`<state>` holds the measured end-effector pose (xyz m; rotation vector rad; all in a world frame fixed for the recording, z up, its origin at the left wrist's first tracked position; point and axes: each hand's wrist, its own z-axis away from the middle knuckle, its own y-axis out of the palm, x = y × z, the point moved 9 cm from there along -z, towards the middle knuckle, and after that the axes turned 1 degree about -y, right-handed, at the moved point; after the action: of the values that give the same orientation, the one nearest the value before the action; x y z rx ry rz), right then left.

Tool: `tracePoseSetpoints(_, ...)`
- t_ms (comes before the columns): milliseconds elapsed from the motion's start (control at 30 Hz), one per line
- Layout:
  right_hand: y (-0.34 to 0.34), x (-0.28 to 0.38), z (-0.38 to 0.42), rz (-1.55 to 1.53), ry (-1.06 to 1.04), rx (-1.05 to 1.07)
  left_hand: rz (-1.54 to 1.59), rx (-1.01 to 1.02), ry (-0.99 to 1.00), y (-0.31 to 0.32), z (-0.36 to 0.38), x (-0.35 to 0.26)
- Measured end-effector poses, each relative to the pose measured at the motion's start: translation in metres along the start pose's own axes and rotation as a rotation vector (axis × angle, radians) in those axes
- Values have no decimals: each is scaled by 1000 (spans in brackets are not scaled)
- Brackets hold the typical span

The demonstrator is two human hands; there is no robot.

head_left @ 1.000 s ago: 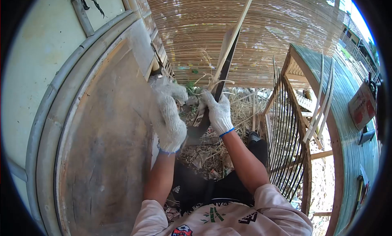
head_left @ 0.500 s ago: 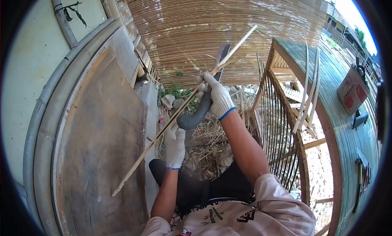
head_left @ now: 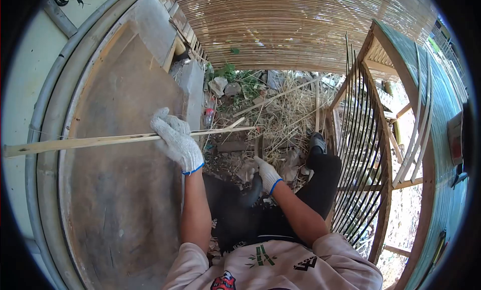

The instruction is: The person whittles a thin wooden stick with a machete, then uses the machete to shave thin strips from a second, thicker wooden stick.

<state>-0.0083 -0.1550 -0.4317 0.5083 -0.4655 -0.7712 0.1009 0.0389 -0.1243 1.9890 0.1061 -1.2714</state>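
My left hand, in a white knitted glove with a blue cuff, is closed around a long pale bamboo strip. The strip lies nearly level, running from the far left to the middle of the view, and its right end forks into two pieces. Lower and to the right, my right hand, gloved alike, grips a knife by its thick, curved dark handle. Its narrow-looking blade points away from me, below the strip's forked end, and blends into the debris behind it.
A wooden board leans at my left beside grey pipes. Straw and stones litter the ground ahead, before a bamboo screen. At right stands a wooden frame with dark upright rods and loose pale strips.
My left hand has moved up and left with the bamboo strip, which has swung from diagonal to nearly level. My right hand has let go of the strip and lowered the knife. The view has shifted.
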Motion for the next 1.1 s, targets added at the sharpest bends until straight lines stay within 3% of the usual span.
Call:
tracePoseSetpoints(133, -64, -27, -15, -42, 70, -117, -174, 20, 18, 4, -5, 27)
tracePoseSetpoints(267, -112, -34, -32, -11, 10, -176, -221, 28, -82, 5, 4, 86)
tracePoseSetpoints(467, -105, -20, -21, -14, -60, -228, -458, 230, -41, 10, 27, 153)
tracePoseSetpoints(633, -68, 17, -12, 394, -248, -125, -455, 245, -216, -9, 30, 212)
tracePoseSetpoints(700, -41, 39, 4, 464, -285, -73, -497, 305, -69, -2, 30, 208)
tracePoseSetpoints(800, -7, 73, 0, 614, -430, 7, -567, 258, -33, 4, 29, 207)
tracePoseSetpoints(900, 25, 113, -9, 1124, -754, -63, -523, 111, -67, 19, 39, 199)
tracePoseSetpoints(1000, 33, 119, -36, 1365, -894, -163, -452, 66, -124, 17, 43, 209)
tracePoseSetpoints(1100, 32, 117, -49, 1393, -915, -189, -366, 120, -158, 24, 45, 217)
